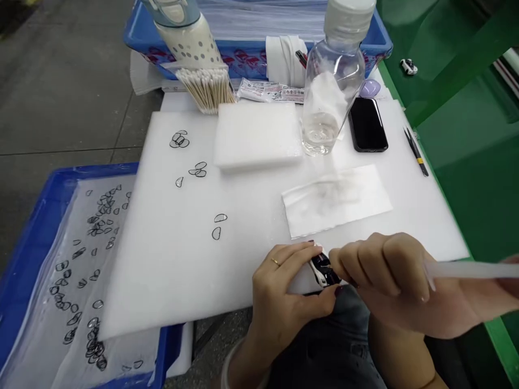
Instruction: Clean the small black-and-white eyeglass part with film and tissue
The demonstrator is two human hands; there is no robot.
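Observation:
At the board's front edge, my left hand grips a small black and white part between fingers and thumb. My right hand is beside it on the right, its fingers curled and its fingertips against the part; what they pinch is hidden. A whitish strip crosses that hand toward the right edge of the view. Just beyond both hands lies a smudged white cloth. Small black rings lie in loose groups on the white board.
A blue tray with many rings stands at the left. Behind are a white foam block, a clear bottle, cotton swabs and a blue basket. A phone and tweezers lie right.

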